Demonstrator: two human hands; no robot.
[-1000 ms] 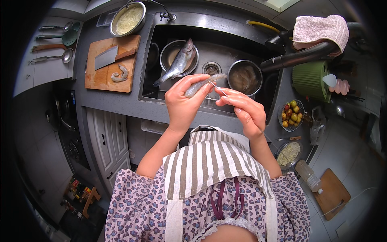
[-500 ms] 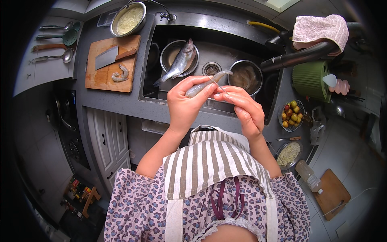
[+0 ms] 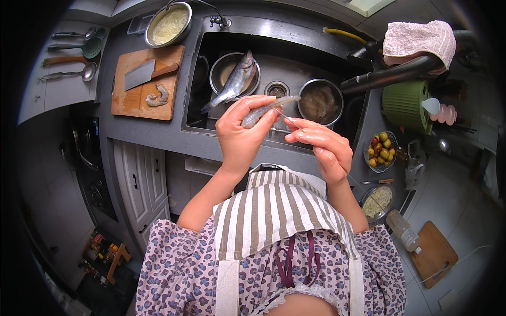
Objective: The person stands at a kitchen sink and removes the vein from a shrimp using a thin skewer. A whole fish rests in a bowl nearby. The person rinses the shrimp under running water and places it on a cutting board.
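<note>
sink [image 3: 327, 39] | L hand [image 3: 240, 134] grips grey raw shrimp [image 3: 266, 109] | R hand [image 3: 321, 145] pinches thin pick [image 3: 289, 119]

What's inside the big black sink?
Inside the sink sit a metal bowl with a whole silvery fish across it, and a metal pot of greyish shrimp. The left hand and right hand cover its near part.
</note>
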